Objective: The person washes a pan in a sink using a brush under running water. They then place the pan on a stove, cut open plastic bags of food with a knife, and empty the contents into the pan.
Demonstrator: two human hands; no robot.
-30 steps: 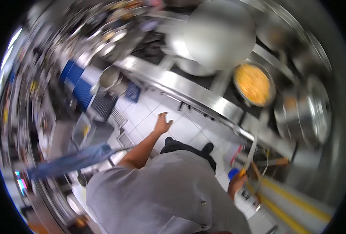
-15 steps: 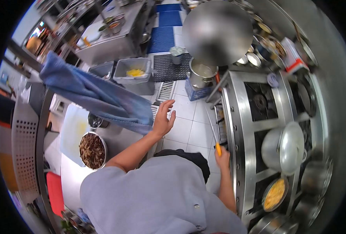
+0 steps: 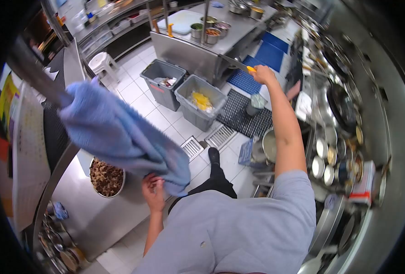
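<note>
My right hand (image 3: 263, 74) stretches far forward, closed around the yellow handle of a knife (image 3: 233, 62). Its blade points left, over the edge of a steel counter. Low in front of my body, my left hand (image 3: 154, 193) has loosely curled fingers and holds nothing I can make out. Its fingertips are at the lower edge of a blue towel (image 3: 125, 132), which hangs from a metal rail; whether they touch it I cannot tell. Left of that hand, a round container of chopped brown food (image 3: 105, 177) stands on a steel worktop (image 3: 90, 219).
Two grey bins (image 3: 201, 104) stand on the tiled floor ahead, near a floor drain (image 3: 220, 135) and black mat (image 3: 239, 112). The far counter (image 3: 189, 57) bears a white board and small metal pots. Pans and bowls (image 3: 323, 155) line the right side.
My right hand has swung the knife from low by the stove to far ahead. My left hand has drawn back with its fingers more curled. The view has turned left.
</note>
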